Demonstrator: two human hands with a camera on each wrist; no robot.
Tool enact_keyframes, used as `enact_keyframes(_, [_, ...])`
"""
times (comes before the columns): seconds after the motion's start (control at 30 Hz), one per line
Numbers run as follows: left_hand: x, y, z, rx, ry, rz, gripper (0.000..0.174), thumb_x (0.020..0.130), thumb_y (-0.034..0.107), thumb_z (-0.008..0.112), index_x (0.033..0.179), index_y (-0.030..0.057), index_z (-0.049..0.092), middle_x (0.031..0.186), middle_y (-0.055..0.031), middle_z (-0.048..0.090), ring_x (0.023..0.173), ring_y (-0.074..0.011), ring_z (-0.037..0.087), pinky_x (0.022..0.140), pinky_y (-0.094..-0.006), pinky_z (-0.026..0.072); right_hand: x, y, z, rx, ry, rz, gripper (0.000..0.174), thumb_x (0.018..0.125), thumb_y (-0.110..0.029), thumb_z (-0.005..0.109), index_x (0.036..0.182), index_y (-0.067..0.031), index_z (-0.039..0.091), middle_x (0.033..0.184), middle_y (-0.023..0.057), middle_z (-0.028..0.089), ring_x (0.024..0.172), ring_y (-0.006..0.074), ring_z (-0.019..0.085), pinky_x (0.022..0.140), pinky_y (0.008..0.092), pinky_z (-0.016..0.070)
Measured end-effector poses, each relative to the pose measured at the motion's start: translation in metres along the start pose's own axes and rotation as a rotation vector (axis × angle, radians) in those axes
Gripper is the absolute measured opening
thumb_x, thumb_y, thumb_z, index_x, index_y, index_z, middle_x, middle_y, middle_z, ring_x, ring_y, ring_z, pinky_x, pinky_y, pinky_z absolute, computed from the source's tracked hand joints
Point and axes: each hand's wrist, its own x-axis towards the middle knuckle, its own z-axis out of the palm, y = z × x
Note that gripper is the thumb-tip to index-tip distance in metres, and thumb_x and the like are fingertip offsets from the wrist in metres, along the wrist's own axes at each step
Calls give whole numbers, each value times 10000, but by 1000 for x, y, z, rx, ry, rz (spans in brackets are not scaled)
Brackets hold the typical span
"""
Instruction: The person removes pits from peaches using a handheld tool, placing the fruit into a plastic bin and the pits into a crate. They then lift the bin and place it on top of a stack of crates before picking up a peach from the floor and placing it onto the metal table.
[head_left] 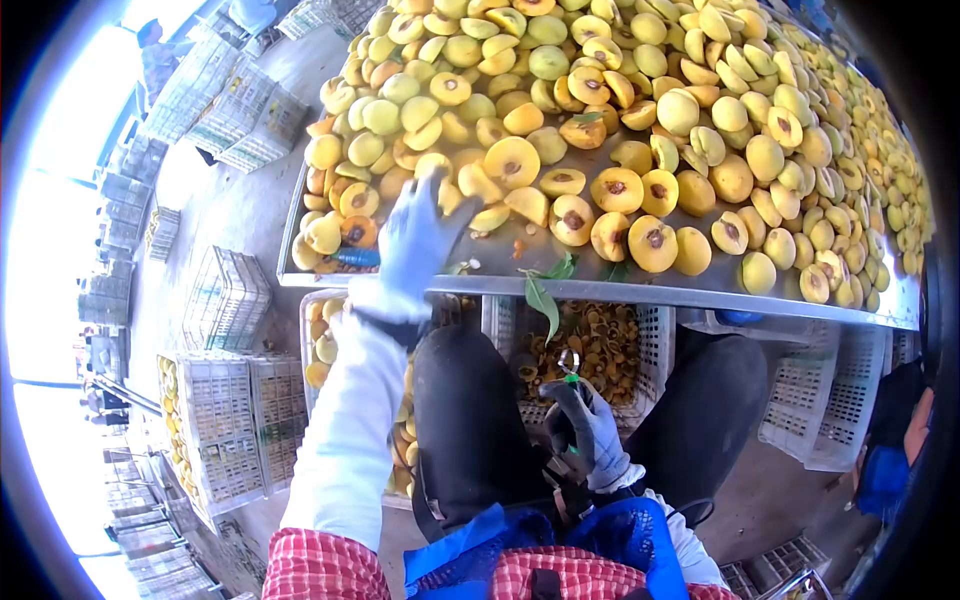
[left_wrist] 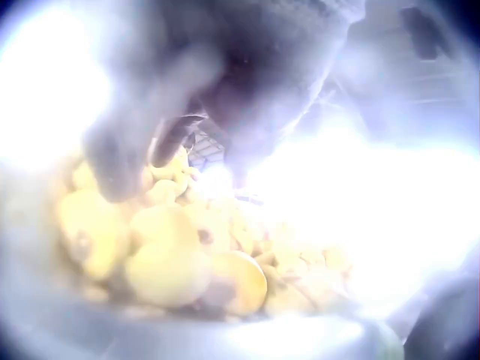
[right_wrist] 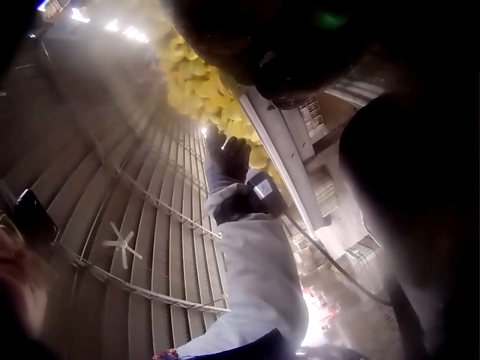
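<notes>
In the head view my gloved left hand (head_left: 415,230) reaches over the near left part of a metal table (head_left: 640,285), its fingertips right at the yellow peach halves (head_left: 512,162). The left wrist view shows blurred fingers (left_wrist: 124,165) pointing down among the peaches (left_wrist: 165,255), with nothing seen held. My gloved right hand (head_left: 597,435) is low between the knees and grips a small pitting tool (head_left: 570,365) with a metal loop tip and a green band. Most of its handle is hidden by the hand. Some halves show brown stones or hollows.
Below the table edge, a white crate (head_left: 655,350) contains brown-orange scraps (head_left: 590,345), with a peach-filled crate (head_left: 320,350) left of it. Green leaves (head_left: 543,300) hang over the edge. A blue object (head_left: 357,257) lies at the table's left corner. Stacked crates (head_left: 235,420) stand left.
</notes>
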Motion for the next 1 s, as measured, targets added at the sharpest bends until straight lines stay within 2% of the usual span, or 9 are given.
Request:
enact_keyframes(0.03, [26, -12, 22, 120, 83, 92, 652, 796, 474, 689, 1271, 68, 501, 1086, -174, 633, 959, -348, 630, 820, -421, 490, 4, 0, -3, 22, -4, 7, 259, 955, -302, 551, 1019, -58, 611, 624, 29, 561, 438, 87, 479, 414, 211, 357])
enact_keyframes(0.1, [66, 0, 35, 290, -447, -81, 741, 760, 549, 678, 1274, 57, 474, 1060, -191, 643, 982, -367, 624, 833, -448, 483, 9, 5, -9, 63, -8, 32, 272, 954, -315, 557, 1020, -57, 610, 630, 31, 566, 440, 97, 492, 419, 214, 375])
enact_keyframes(0.23, [82, 1, 43, 312, -607, -7, 644, 744, 454, 714, 1189, 34, 514, 1083, -186, 641, 1035, -331, 609, 884, -416, 472, 17, -4, -10, 98, -91, 42, 302, 950, -334, 569, 1034, -47, 605, 655, 41, 586, 442, 98, 500, 423, 217, 403])
enact_keyframes(0.47, [-38, -2, 22, -403, -195, 17, 579, 730, 147, 753, 1246, 14, 528, 1198, -146, 565, 1105, -269, 567, 926, -358, 462, 8, -22, -1, 193, -61, -118, 339, 973, -358, 514, 1045, -38, 598, 608, 38, 577, 419, 78, 473, 397, 200, 352])
enact_keyframes(0.57, [-103, 44, -1, -1162, -218, -263, 682, 756, 73, 718, 1356, -36, 413, 1269, -125, 498, 1204, -212, 487, 967, -323, 438, -12, -56, -3, 185, -566, -143, 299, 978, -251, 530, 1154, -10, 558, 633, 26, 576, 492, 77, 508, 462, 213, 388])
enact_keyframes(0.63, [-132, 58, -6, -1116, -245, -251, 649, 748, 55, 705, 1336, -37, 447, 1247, -129, 509, 1159, -210, 519, 956, -314, 438, -4, -46, 10, 73, -404, -18, 229, 999, -178, 472, 1125, 1, 542, 738, 27, 591, 575, 70, 527, 515, 205, 412])
enact_keyframes(0.7, [-151, 53, 0, -812, -183, -222, 596, 740, 56, 703, 1294, -33, 503, 1199, -127, 531, 1110, -202, 540, 951, -309, 431, 7, -24, 18, -148, -18, -378, 188, 991, -128, 474, 1120, -4, 530, 822, 39, 597, 679, 63, 543, 593, 192, 435])
enact_keyframes(0.9, [-168, 56, -21, -1201, -539, -400, 611, 800, 65, 673, 1351, -43, 432, 1175, -94, 551, 1081, -169, 541, 940, -283, 431, 3, -22, 14, -54, -153, -326, 323, 895, -145, 645, 1163, 5, 542, 1003, 56, 626, 943, 112, 584, 874, 243, 452])
enact_keyframes(1.0, [-175, 50, -12, -1345, -252, -516, 510, 912, 161, 551, 1356, -48, 412, 1198, -131, 569, 1070, -203, 569, 940, -300, 449, -3, -16, 21, 81, -127, -122, 298, 903, -226, 649, 1104, -22, 567, 767, 10, 579, 582, 57, 507, 533, 182, 408])
